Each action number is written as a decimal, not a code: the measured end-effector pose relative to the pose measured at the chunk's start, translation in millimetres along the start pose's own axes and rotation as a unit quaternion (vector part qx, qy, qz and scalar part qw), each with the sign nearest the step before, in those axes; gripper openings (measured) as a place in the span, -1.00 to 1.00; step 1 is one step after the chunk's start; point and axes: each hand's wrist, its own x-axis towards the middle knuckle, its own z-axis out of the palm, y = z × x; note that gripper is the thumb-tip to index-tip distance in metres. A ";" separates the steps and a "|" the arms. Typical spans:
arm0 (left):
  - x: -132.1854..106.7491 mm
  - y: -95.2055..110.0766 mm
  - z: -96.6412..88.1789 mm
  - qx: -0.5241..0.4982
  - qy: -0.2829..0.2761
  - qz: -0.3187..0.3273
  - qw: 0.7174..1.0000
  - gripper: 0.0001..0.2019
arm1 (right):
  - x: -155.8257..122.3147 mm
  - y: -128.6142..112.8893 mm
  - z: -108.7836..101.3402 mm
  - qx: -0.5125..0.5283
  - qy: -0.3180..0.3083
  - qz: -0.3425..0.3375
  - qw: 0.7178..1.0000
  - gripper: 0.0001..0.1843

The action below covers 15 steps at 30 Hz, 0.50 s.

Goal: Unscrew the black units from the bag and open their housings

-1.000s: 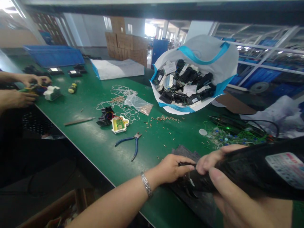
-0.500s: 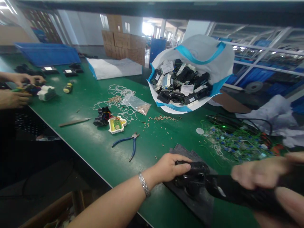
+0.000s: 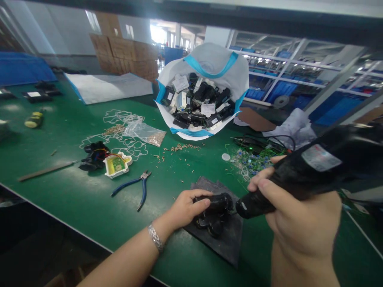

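My left hand (image 3: pixel 184 207) is closed on a small black plastic part (image 3: pixel 214 213) that rests on a dark mat (image 3: pixel 227 239) near the table's front edge. My right hand (image 3: pixel 299 223) is wrapped round a black electric screwdriver (image 3: pixel 302 175) with a white label. The tool's tip points left and sits against the black part.
On the green table (image 3: pixel 74 199) lie blue-handled pliers (image 3: pixel 136 187), a white case with a green circuit board (image 3: pixel 115 165), a bag of small brass pieces (image 3: pixel 146 133) and scattered screws. A white and blue bag (image 3: pixel 209 59) full of black parts stands behind. Tangled wires (image 3: pixel 254 159) lie right.
The view has swung right, so the other person's hands at the left edge are out of sight. My right hand has brought the screwdriver back with its tip against the part.
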 end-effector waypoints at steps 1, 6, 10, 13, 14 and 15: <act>-0.1 -0.3 0.4 0.001 0.001 -0.003 1.000 -0.65 | 0.5 2.3 0.0 0.012 0.004 0.010 1.000 -0.75; -0.2 -0.5 2.6 0.013 0.011 -0.008 1.000 -0.66 | 2.6 3.7 0.6 0.031 0.002 0.040 0.999 -0.80; -0.3 2.9 3.3 0.030 0.010 -0.014 0.999 -0.67 | 3.2 3.6 -1.2 0.045 -0.004 0.049 0.998 -0.77; -0.6 7.3 3.7 0.037 0.002 -0.019 0.999 -0.66 | 1.5 5.5 -5.2 0.056 -0.043 0.058 0.996 -0.74; -0.6 8.4 4.0 0.039 -0.001 -0.019 0.999 -0.65 | 0.6 6.1 -6.9 0.060 -0.058 0.058 0.995 -0.74; -0.5 9.0 4.4 0.041 -0.003 -0.018 0.999 -0.64 | -0.3 6.8 -8.7 0.056 -0.065 0.055 0.995 -0.75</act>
